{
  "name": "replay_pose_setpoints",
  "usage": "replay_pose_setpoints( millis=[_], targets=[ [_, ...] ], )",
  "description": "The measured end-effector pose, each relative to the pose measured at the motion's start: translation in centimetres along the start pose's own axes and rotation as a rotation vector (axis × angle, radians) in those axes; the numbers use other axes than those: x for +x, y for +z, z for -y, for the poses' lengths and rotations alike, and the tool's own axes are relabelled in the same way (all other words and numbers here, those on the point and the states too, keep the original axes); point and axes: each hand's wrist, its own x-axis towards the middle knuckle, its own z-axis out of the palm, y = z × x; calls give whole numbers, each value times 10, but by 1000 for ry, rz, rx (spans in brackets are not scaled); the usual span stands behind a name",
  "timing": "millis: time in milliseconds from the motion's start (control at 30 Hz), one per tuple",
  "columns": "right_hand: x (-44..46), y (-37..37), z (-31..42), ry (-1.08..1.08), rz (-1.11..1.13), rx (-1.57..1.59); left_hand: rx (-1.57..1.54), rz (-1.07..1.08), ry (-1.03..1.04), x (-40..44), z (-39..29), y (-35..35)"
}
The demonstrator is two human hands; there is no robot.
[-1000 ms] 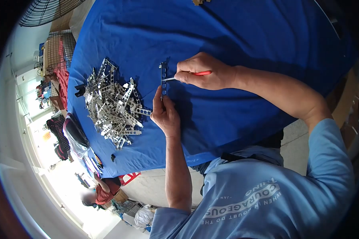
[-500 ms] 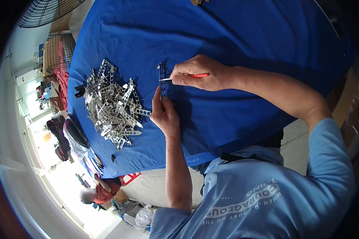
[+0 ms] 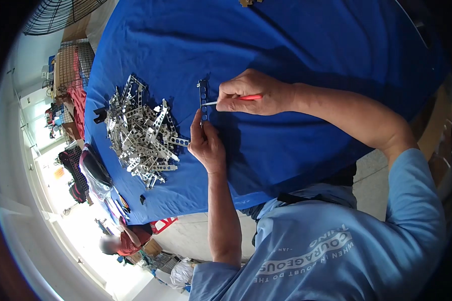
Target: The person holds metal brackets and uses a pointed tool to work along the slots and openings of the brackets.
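Note:
A narrow metal strip with round holes (image 3: 203, 93) stands out from the fingers of my left hand (image 3: 207, 144), which pinch its near end. Held between the thumb and fingers of my right hand (image 3: 256, 93) is a thin tool with a red handle (image 3: 251, 97) and a slim metal shaft, perhaps a small screwdriver. The shaft points left and its tip meets the strip's edge, just above my left fingertip. Beside my left hand lies a tangled pile of similar perforated metal pieces (image 3: 143, 135).
A blue cloth (image 3: 296, 50) covers the table. Small dark pieces (image 3: 100, 115) lie by the pile. A brown object (image 3: 248, 2) sits at the far edge. Beyond the table, a person in a red top (image 3: 135, 240) is near the bags (image 3: 94, 168).
The tool and my right hand have shifted slightly toward me along the strip. My left hand and the metal strip have barely moved.

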Motion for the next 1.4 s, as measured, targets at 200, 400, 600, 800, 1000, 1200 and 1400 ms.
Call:
replay_pose_setpoints(
  millis=[200,400,600,800,1000,1200,1400],
  targets=[
    [1,10,-9,-111,-115,45,-9,-2,6,1,-3,1],
    [1,-3,-3,59,20,-94,-21,0,0,0,-3,1],
    [-1,4,-7,-84,-16,35,-10,-8,8,0,0,1],
    [1,2,-2,-39,-65,16,-18,-2,-3,0,-5,1],
    [0,-2,-5,1,-20,-55,-9,0,7,0,-4,0],
    [1,3,-7,-29,-71,-28,-40,10,10,1,2,1],
    [1,10,-10,-116,-104,46,-20,42,12,1,-6,0]
  ],
)
